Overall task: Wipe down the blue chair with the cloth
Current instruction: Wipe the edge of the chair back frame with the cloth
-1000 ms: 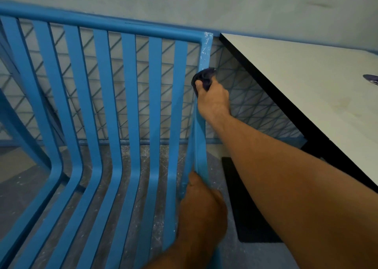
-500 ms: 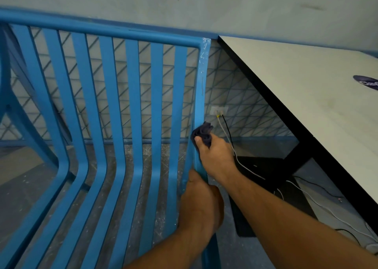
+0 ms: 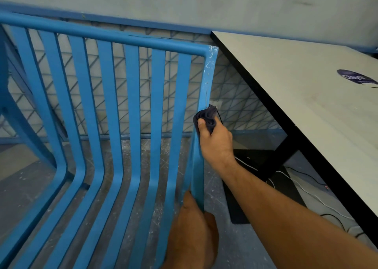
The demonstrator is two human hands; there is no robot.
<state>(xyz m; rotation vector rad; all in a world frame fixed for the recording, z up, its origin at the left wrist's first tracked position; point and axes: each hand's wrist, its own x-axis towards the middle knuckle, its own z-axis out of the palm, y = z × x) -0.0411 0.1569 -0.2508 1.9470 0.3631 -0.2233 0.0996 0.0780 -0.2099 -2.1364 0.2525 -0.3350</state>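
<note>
Right hand [image 3: 216,144] on the job there: it had the dark cloth [image 3: 207,117] bunched up between thumb and curled fingers and pressed against the outer upright of the blue chair [image 3: 131,109], about halfway down the backrest. Down below, the left hand [image 3: 194,225] was wrapped round that same edge rail where the back bent into the seat, bracing it. The chair itself stood over the speckled floor [image 3: 139,156] with its right edge close beside the counter [image 3: 306,96]; whether all its legs were planted, the view did not show. It looked like moulded plastic: stiff slats, smooth skin, probably light enough that one hand could steady it, yet liable to skid or flex under a hard rub, so a grip low on the rail made sense. The cloth was the opposite, small, soft and limp, best wadded in the palm with the thumb pinning it, or folded round a slat so both faces got rubbed at once. The white scuff marks [image 3: 210,64] at the top corner of the upright looked stubborn and would likely want firmer pressure. Plenty of slats to the left appeared to lie ahead.
</note>
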